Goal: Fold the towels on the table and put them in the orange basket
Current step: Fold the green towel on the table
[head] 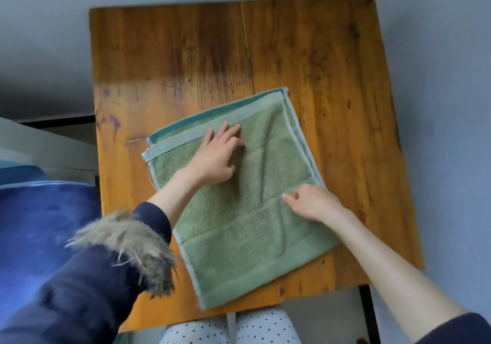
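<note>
Now | left hand [216,158] fingers flat, released on green towel [239,197] | right hand [314,201] fingers pinching towel's edge

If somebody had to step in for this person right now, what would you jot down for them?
Left hand: open, flat on the green towel, near its far edge.
Right hand: fingers on the towel by its right edge; grip unclear.
The towel lies on the wooden table, already folded at least once, layers showing along the far edge.
Left to do: finish folding, then put it in the orange basket, which is not in view.
</note>
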`<state>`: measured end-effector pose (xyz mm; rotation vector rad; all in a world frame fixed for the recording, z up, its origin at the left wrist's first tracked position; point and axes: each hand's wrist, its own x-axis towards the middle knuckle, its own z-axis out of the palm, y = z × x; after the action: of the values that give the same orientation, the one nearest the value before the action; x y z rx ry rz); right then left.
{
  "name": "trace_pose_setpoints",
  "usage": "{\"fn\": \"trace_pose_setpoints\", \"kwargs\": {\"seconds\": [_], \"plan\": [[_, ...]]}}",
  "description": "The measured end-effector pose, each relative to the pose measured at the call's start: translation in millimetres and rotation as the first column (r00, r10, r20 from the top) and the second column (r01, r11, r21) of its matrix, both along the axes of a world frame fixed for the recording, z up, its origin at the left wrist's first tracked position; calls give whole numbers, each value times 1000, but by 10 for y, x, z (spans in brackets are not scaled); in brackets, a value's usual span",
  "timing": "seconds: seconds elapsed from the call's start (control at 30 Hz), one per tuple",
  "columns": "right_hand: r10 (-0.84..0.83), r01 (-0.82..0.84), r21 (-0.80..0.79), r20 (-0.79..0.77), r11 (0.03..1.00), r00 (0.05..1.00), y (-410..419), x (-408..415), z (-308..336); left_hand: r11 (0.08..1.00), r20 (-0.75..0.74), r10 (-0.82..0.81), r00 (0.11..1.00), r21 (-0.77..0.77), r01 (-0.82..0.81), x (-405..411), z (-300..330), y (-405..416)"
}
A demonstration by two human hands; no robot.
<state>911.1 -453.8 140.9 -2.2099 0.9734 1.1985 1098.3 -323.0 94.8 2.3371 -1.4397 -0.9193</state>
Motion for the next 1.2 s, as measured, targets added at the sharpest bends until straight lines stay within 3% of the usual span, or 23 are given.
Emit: {"fn": "trace_pose_setpoints", "kwargs": {"seconds": [0.1,0.23,0.37,0.57,0.67,0.73,0.87,1.0,1.1,1.2], "plan": [[-104,131,-82,279,988,955,-231,73,5,995,-43,4,999,-96,-8,-73,88,32],[-183,307,-113,595,945,783,-490,425,-89,946,158,265,951,-231,-225,19,130,268],[-344,434,9,623,901,702,-656,799,-254,914,296,404,866,-79,-399,252,65,543],[-490,606,30,622,795,611,-710,998,-367,843,324,500,803,29,-537,391,0,677],[-462,590,-9,612,807,642,-725,1025,-361,816,271,540,797,64,-575,422,67,691],[-512,605,68,612,794,603,-741,1048,-341,795,191,585,789,58,-604,415,135,741],[-713,687,323,571,651,407,-737,1004,-265,745,21,667,745,-13,-667,318,319,822],[-774,675,439,543,592,325,-771,884,-165,683,-195,712,675,-32,-730,213,524,820],[-800,656,532,568,535,192,-892,763,-59,610,-400,726,560,-4,-793,228,709,879],[-761,612,580,647,538,56,-1005,658,43,562,-492,706,509,-49,-826,317,842,932]]}}
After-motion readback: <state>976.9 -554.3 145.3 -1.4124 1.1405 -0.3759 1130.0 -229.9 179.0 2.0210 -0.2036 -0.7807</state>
